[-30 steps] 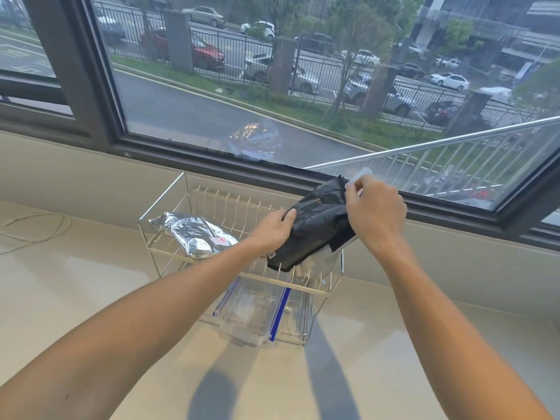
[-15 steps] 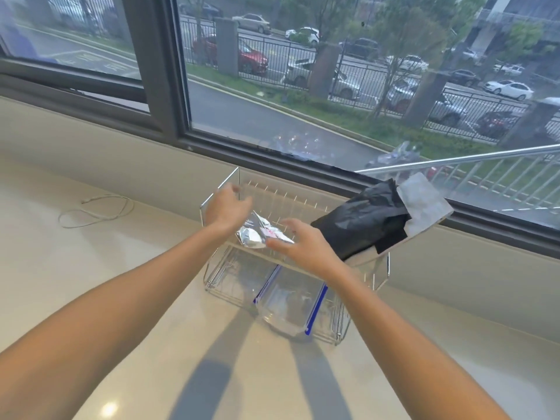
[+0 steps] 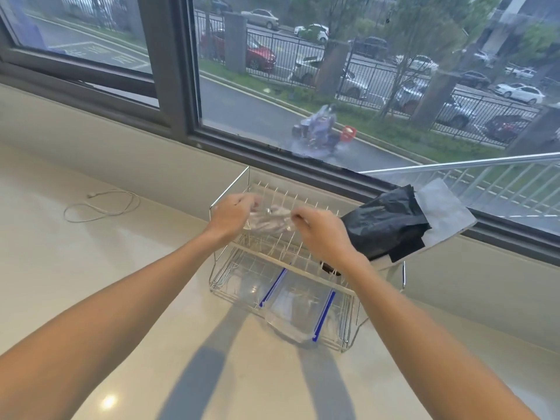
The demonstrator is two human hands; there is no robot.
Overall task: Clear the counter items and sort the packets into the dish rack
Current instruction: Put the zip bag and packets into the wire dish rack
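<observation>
- On the pale counter [image 3: 121, 298] below the window [image 3: 333, 86] stands the wire dish rack [image 3: 303, 247], two tiers high, with upright tines along its top level.
- Your left hand [image 3: 231, 216] and right hand [image 3: 321, 234] hover over the rack's upper tier, each pinching one end of the silver packet [image 3: 269, 221], which is blurred and stretched between them just above the tines.
- Your left fingers curl over the packet's left edge; your right fingers are bunched on its right edge, knuckles toward you.
- Just beside your right hand, the black packet [image 3: 385, 225] leans at the rack's right end, tilted up toward the window frame, with a grey-white sheet [image 3: 445, 213] sticking out behind it past the rack's edge.
- The black packet takes up the right part of the upper tier, and your right wrist covers its lower left corner.
- On the lower tier lie clear zip bags [image 3: 294, 307] with blue seal strips, one poking out past the rack's front onto the counter.
- Well apart to the left, a white cable [image 3: 100, 207] lies looped on the counter near the wall.
- Your forearms cast long shadows across the counter in front of the rack.
</observation>
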